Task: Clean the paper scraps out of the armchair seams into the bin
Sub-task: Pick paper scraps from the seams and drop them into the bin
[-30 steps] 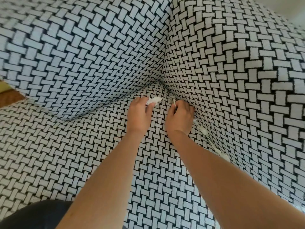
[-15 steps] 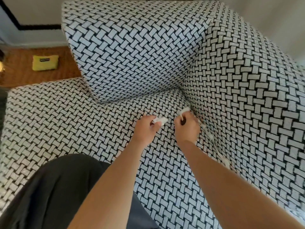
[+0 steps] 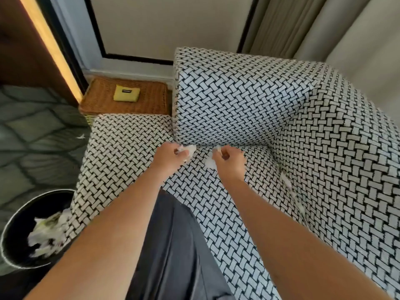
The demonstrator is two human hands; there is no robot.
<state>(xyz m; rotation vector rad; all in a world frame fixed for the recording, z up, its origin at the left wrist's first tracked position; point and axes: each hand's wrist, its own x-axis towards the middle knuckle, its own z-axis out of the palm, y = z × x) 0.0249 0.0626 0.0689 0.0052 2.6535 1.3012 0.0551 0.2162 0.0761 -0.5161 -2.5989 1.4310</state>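
The armchair wears a black-and-white woven pattern. Over its seat, my left hand grips a white paper scrap that sticks out past the fingers. My right hand is curled round another white scrap, which hangs below the thumb. More white scraps sit in the seam between the seat and the right arm. The black round bin stands on the floor at the lower left and holds crumpled white paper.
A wicker box with a yellow pouch on it stands behind the seat's left corner. One small white scrap lies on the green patterned carpet. My dark-clothed knee rests on the seat. Curtains hang at the right.
My view has pulled back and up, bringing the bin and floor into sight. Both hands have lifted away from the right corner seam with their scraps, moving left over the seat.
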